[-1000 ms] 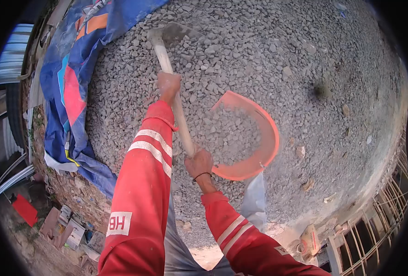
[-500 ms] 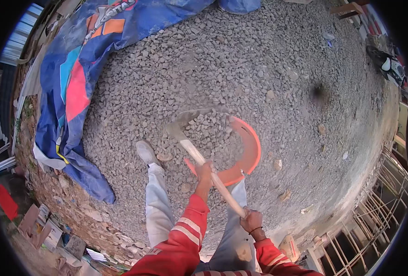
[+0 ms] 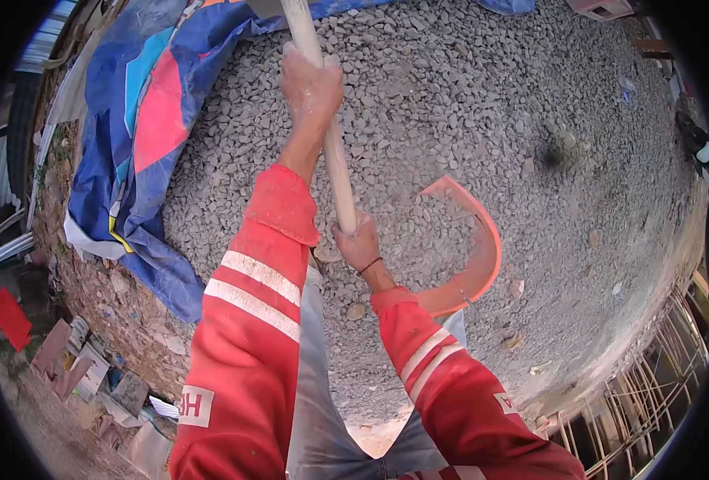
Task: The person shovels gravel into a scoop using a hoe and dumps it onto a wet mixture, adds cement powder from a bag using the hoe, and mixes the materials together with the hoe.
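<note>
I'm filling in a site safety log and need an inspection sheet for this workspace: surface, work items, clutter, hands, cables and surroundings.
Surface: loose grey gravel with a few bigger stones.
Work items: wooden handle, running up to the top edge of the picture; orange pan on the gravel, with gravel inside its curve.
Clutter: mixed scraps and a red piece at lower left.
Grip: left hand closed around the handle higher up; right hand closed around its near end.
Cables: nothing seen.
Surroundings: blue tarp along the left; thin poles at lower right.
</note>
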The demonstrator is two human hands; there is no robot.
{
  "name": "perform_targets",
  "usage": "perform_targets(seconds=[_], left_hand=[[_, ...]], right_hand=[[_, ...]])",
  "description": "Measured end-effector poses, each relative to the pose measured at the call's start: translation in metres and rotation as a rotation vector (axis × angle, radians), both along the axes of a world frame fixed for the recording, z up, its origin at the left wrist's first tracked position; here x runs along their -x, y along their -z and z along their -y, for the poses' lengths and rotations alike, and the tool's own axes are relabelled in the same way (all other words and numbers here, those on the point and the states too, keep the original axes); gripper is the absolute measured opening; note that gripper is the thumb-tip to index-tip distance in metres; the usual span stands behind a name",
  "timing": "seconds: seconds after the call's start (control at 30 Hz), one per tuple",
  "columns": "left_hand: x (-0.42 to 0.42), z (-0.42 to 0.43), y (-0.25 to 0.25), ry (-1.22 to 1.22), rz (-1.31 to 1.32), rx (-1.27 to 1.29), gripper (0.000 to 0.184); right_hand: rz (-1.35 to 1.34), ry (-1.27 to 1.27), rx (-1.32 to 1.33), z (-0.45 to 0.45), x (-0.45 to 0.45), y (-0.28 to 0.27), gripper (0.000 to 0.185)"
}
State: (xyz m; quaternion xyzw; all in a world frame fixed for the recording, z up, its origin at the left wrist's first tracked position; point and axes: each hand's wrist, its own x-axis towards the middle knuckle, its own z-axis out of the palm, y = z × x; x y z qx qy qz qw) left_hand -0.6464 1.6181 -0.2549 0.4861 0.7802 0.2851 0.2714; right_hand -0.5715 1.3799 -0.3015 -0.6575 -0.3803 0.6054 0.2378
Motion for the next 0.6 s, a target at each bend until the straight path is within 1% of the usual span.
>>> perform_targets(seconds=[0.03, 0.07, 0.13, 0.17, 0.2, 0.23, 0.3, 0.33, 0.4, 0.43, 0.47, 0.5, 0.53, 0.57, 0.6], left_hand=[[0.01, -0.017, 0.015, 0.011, -0.024, 0.084, 0.041], [0.02, -0.017, 0.043, 0.003, -0.073, 0.17, 0.041], [0.035, -0.007, 0.107, -0.026, -0.17, 0.323, 0.042], [0.034, -0.001, 0.119, -0.065, -0.1, 0.363, 0.041], [0.034, 0.019, 0.128, -0.108, -0.035, 0.426, 0.041], [0.035, 0.03, 0.131, -0.154, 0.027, 0.466, 0.04], [0.028, 0.045, 0.129, -0.216, 0.097, 0.464, 0.037], [0.02, 0.06, 0.129, -0.245, 0.14, 0.467, 0.036], [0.002, 0.089, 0.149, -0.313, 0.163, 0.473, 0.036], [-0.012, 0.105, 0.157, -0.35, 0.149, 0.496, 0.036], [-0.028, 0.116, 0.146, -0.378, 0.13, 0.523, 0.036], [-0.044, 0.128, 0.133, -0.356, 0.161, 0.531, 0.035], [-0.062, 0.142, 0.107, -0.338, 0.191, 0.538, 0.034], [-0.071, 0.155, 0.111, -0.353, 0.184, 0.54, 0.033], [-0.081, 0.183, 0.134, -0.368, 0.182, 0.559, 0.032]], right_hand=[[-0.021, 0.01, 0.028, -0.008, 0.021, 0.017, 0.027], [-0.04, 0.023, 0.053, -0.01, 0.035, 0.03, 0.027], [-0.003, 0.126, -0.018, 0.022, 0.044, 0.036, 0.028], [0.014, 0.177, -0.045, 0.034, 0.043, 0.031, 0.028], [0.152, 0.103, -0.065, 0.048, 0.03, 0.026, 0.031], [0.129, 0.041, 0.018, 0.058, 0.013, 0.023, 0.033], [0.101, -0.094, 0.134, 0.066, -0.025, 0.019, 0.036], [0.139, -0.116, 0.12, 0.074, -0.036, 0.007, 0.037], [0.231, -0.147, 0.075, 0.092, -0.066, -0.016, 0.037], [0.235, -0.156, 0.116, 0.105, -0.083, -0.017, 0.036], [0.236, -0.154, 0.162, 0.119, -0.098, -0.015, 0.035], [0.22, -0.155, 0.187, 0.136, -0.11, -0.017, 0.035], [0.204, -0.155, 0.212, 0.149, -0.121, -0.024, 0.034], [0.191, -0.153, 0.203, 0.152, -0.137, -0.033, 0.034], [0.206, -0.177, 0.21, 0.172, -0.155, -0.045, 0.034]])
